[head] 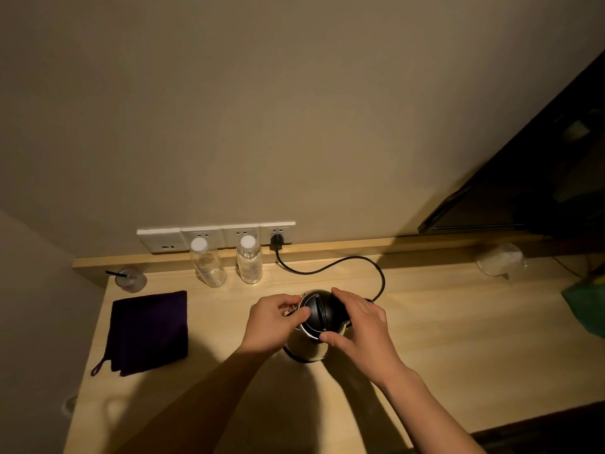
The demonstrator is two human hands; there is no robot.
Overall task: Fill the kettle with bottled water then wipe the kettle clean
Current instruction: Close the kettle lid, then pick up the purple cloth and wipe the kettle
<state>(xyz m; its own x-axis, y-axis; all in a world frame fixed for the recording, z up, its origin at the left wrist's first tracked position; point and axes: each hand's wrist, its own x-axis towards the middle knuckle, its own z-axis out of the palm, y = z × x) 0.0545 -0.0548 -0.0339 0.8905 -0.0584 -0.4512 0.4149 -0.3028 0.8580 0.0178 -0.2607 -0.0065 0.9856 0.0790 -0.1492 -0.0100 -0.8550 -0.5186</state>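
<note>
A steel kettle (306, 347) with a black lid (317, 312) stands mid-desk. My left hand (274, 322) pinches the lid's left rim with thumb and fingers. My right hand (358, 326) wraps over the kettle's right side, where the handle is hidden, thumb on the front rim. Two clear water bottles with white caps stand upright at the back by the wall, one on the left (207, 263) and one on the right (249, 261). A dark purple cloth (150, 330) lies folded flat to the left.
The kettle's black cord (330, 267) loops across the wooden desk (458, 322) to a wall socket (276, 237). A cup with a straw (131, 279) sits back left. A crumpled plastic bag (499, 258) and a green bag (586, 306) lie far right, under a dark TV (530, 178).
</note>
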